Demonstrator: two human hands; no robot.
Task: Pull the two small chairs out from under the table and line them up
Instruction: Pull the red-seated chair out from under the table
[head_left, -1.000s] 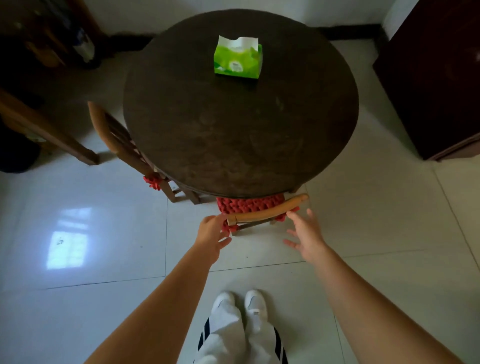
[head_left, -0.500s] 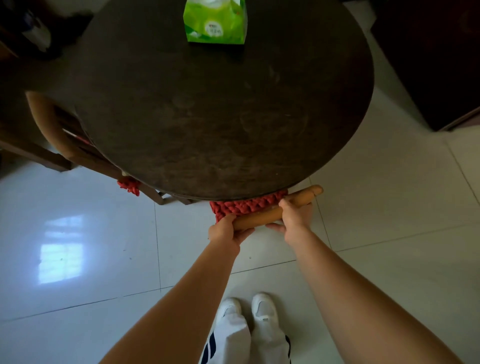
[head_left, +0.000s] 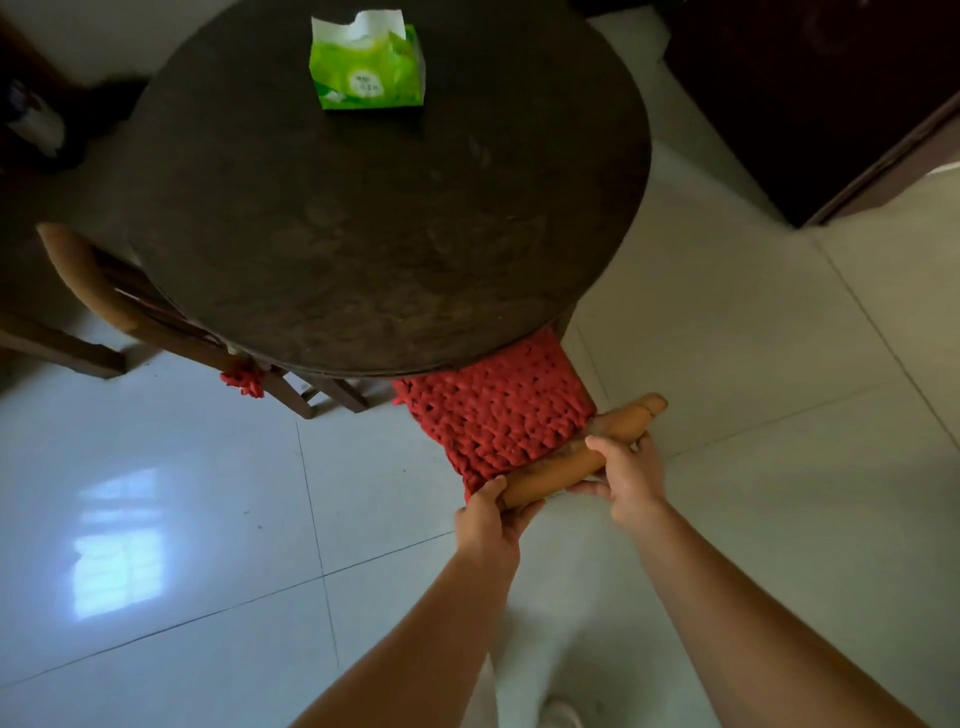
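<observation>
A dark round table fills the upper middle. A small wooden chair with a red knitted cushion sticks out from under its near edge. My left hand grips the left end of the chair's rounded top rail, and my right hand grips the rail further right. Most of the cushion shows; the chair's legs are hidden. The second small chair stands at the table's left side, its seat under the tabletop and a red cushion corner hanging out.
A green tissue pack stands on the table's far part. A dark cabinet fills the upper right corner. A wooden furniture leg lies at the left edge. Pale glossy floor tiles spread around me, and my shoe shows below.
Both hands closed on the near chair's top rail and pulled it toward me. Much more of the red cushion now shows from under the table.
</observation>
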